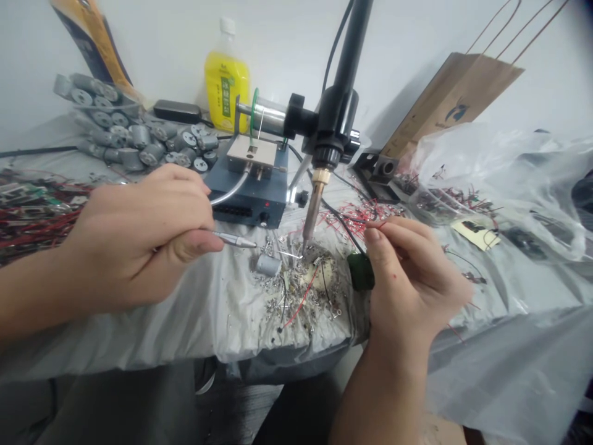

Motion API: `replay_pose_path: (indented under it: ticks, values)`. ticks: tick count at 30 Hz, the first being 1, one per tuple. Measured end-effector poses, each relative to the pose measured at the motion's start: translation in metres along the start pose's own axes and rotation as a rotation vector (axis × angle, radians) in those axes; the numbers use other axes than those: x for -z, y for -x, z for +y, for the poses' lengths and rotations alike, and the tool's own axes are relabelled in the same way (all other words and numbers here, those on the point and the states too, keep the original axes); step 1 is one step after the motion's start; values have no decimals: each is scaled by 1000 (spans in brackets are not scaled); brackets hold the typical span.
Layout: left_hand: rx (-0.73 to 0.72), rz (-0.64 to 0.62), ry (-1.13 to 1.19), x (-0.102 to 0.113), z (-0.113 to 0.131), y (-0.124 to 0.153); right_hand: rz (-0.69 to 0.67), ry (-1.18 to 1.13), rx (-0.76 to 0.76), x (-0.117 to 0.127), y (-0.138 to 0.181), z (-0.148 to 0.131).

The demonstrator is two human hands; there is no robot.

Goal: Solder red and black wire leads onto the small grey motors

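My left hand (143, 232) is closed around a thin metal tool (234, 240) whose tip points right, toward a small grey motor (268, 265) on the table. Just right of the motor, a mounted soldering iron (314, 201) points down at a heap of solder scraps and wire ends (308, 284). My right hand (410, 272) pinches a thin red wire (380, 226) between thumb and fingers. It hovers beside a dark green sponge (361, 271).
A blue solder feeder box (250, 191) stands behind the iron. Several grey motors (134, 139) are piled at the back left, red wires (32, 213) at the left. A yellow bottle (227, 80), a brown paper bag (456, 93) and clear plastic bags (500, 185) are at the back and right.
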State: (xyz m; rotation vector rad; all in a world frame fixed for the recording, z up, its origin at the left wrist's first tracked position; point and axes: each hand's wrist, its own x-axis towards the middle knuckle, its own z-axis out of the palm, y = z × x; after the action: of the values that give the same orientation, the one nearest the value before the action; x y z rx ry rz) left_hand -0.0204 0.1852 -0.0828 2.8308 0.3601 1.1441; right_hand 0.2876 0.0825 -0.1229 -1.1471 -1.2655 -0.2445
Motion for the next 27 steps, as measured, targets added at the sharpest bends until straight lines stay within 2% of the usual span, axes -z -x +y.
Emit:
replay_pose_path:
  ticks: [4, 12, 23, 27]
  values:
    - [20, 20, 8, -1, 0, -1, 8, 0, 3, 0, 0, 0]
    - [20, -47, 21, 4, -2, -2, 11, -15, 14, -1, -1, -1]
    - [70, 27, 34, -2, 7, -6, 8, -18, -15, -1, 0, -1]
    - [121, 100, 24, -2, 8, -5, 2, -19, -2, -1, 0, -1]
